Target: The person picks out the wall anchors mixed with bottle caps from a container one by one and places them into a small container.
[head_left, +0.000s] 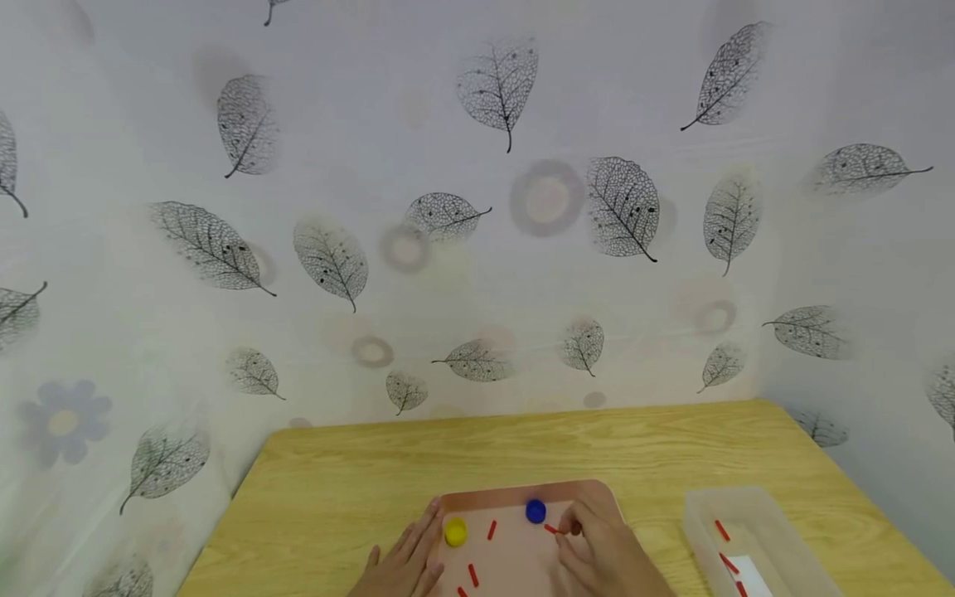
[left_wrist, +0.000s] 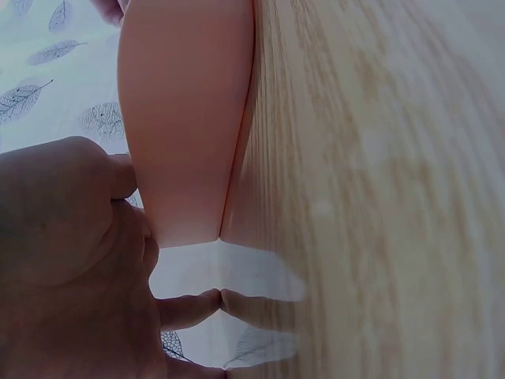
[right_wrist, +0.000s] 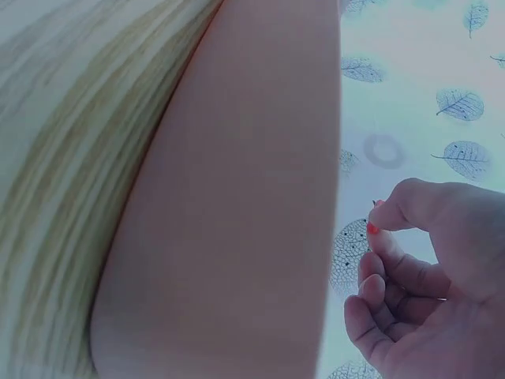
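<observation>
A shallow pink tray (head_left: 515, 564) sits on the table, holding a yellow round piece (head_left: 456, 532), a blue round piece (head_left: 535, 511) and several short red sticks (head_left: 473, 575). My left hand (head_left: 406, 557) lies at the tray's left rim with its fingers extended; in the left wrist view some fingertips (left_wrist: 193, 309) reach down to the table beside the tray wall (left_wrist: 185, 126). Over the tray's right part, my right hand (head_left: 597, 551) pinches a red stick (head_left: 551, 528) between thumb and index finger, near the blue piece. The right wrist view shows only the stick's red end (right_wrist: 372, 227) at those fingertips.
To the right of the tray stands a translucent plastic box (head_left: 802, 555) with several red sticks (head_left: 729, 563) and a white slip (head_left: 748, 578) inside. Behind the wooden table (head_left: 343, 464) rises a wall (head_left: 477, 282) covered in a leaf print.
</observation>
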The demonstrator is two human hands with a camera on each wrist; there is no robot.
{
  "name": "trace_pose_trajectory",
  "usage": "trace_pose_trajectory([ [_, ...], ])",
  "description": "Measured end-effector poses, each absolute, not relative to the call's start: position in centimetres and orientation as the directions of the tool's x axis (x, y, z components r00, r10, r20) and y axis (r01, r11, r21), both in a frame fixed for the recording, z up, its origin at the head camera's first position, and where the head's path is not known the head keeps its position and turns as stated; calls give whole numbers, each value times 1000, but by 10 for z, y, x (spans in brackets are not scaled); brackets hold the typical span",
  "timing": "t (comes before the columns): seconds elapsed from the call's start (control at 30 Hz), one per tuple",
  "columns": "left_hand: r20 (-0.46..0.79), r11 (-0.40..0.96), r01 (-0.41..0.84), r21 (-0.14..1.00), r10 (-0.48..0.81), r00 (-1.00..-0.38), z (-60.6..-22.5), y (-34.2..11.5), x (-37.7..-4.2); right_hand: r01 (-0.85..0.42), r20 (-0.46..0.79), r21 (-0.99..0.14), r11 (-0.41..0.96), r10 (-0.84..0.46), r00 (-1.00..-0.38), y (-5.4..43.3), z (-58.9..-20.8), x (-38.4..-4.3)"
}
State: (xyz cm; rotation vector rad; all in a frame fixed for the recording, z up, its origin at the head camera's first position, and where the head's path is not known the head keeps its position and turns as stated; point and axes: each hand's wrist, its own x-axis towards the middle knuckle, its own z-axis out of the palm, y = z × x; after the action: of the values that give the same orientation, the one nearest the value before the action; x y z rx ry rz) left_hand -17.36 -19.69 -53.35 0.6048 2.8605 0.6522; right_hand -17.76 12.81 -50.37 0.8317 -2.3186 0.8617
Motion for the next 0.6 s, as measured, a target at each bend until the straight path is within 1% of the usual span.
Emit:
trace_pose_trajectory([
  [0.07, -49, 825, 352, 442, 415, -909, -534, -197, -174, -677, 629, -396, 621, -353, -692, 131, -502, -176],
  [0.13, -48, 825, 351, 443, 413, -909, -533, -197, -173, -671, 627, -394, 629, -350, -696, 133, -501, -175],
  [0.37, -62, 823, 342, 453, 412, -909, -531, -196, -174, -685, 666, -343, 643, -347, -660, 142, -500, -172],
  [0.6, -69, 821, 340, 458, 414, -908, -532, -196, -174, -672, 671, -348, 654, -327, -666, 150, -497, -166],
])
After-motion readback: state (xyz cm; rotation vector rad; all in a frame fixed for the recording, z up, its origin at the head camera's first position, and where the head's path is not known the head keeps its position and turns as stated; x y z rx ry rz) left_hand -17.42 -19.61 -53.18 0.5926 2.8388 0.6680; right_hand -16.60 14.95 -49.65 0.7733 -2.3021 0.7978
